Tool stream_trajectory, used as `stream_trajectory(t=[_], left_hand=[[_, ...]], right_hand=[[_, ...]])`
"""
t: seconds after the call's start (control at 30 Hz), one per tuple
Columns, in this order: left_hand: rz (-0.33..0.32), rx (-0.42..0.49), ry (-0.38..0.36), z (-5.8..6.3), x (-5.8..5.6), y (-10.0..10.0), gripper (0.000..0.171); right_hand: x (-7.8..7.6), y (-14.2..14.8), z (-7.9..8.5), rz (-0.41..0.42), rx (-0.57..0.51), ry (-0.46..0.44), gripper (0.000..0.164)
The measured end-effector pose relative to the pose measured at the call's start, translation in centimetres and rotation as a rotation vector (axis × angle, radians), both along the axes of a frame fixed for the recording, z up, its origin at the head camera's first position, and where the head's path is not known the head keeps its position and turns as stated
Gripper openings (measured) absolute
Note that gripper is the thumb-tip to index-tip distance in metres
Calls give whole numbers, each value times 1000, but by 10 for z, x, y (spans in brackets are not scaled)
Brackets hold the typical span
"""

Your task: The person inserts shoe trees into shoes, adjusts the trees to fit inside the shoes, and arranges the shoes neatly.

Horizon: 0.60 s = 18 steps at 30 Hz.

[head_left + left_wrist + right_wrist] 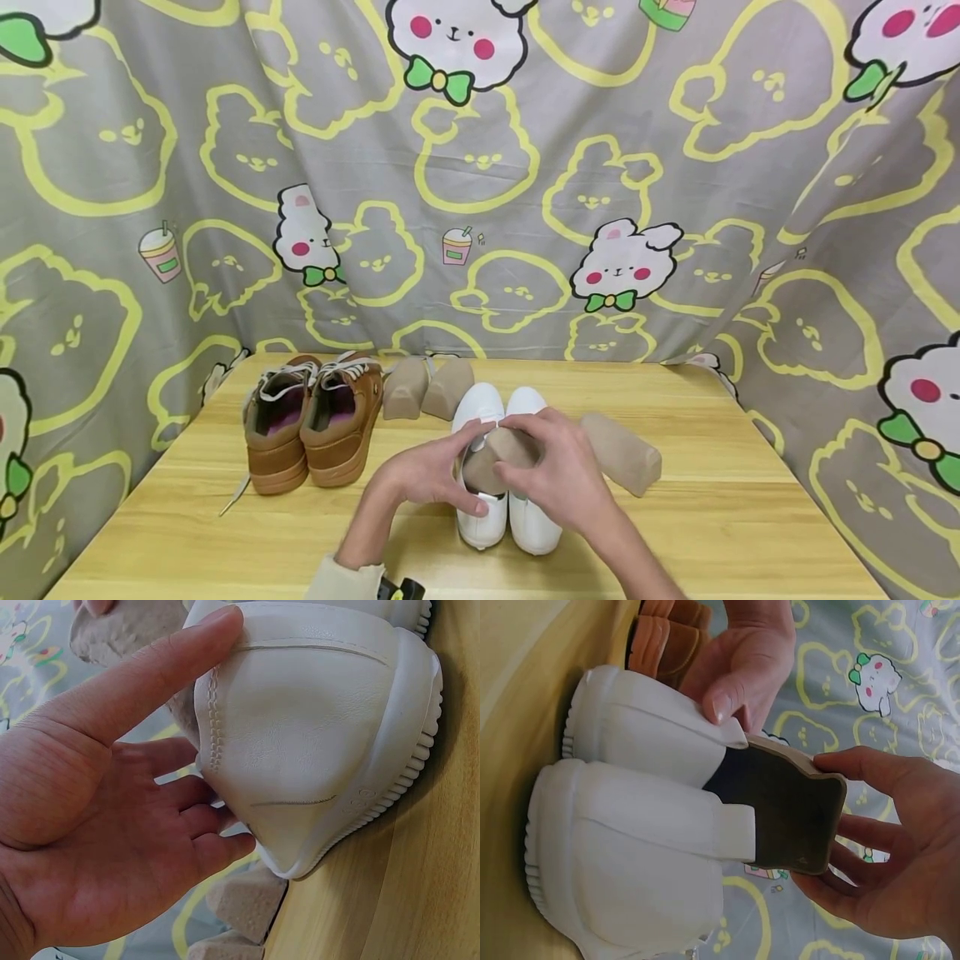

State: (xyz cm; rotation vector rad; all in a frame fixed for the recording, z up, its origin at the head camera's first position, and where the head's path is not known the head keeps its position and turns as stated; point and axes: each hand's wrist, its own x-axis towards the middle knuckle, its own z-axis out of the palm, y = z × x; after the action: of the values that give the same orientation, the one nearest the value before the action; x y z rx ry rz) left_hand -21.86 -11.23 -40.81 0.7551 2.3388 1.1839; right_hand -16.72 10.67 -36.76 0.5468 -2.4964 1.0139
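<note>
A pair of white slip-on shoes stands side by side on the table, toes pointing away. My left hand [442, 468] grips the left white shoe [300, 720] around its opening, thumb on the collar and fingers towards the front. In my right hand [558, 467] a beige molded pulp shoe insert [799, 814] is pinched at one end between thumb and fingers. It slants down to the left shoe's opening, where its lower end is hidden. The right white shoe [652, 855] stands close beside, under my right hand in the head view.
Brown lace-up sneakers [341, 442] stand at the left, one lace trailing onto the wooden table [720, 517]. Two more beige inserts [448, 389] lie just right of them. Another insert [622, 454] lies right of my right hand. A patterned curtain [517, 167] hangs behind the table.
</note>
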Motion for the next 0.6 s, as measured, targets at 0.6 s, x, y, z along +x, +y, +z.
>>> stream_trajectory(t=[0.6], left_hand=[[-12,47,-35,-1,0,1,100]], right_hand=[[7,-22,-13,-93,10,-16,39]])
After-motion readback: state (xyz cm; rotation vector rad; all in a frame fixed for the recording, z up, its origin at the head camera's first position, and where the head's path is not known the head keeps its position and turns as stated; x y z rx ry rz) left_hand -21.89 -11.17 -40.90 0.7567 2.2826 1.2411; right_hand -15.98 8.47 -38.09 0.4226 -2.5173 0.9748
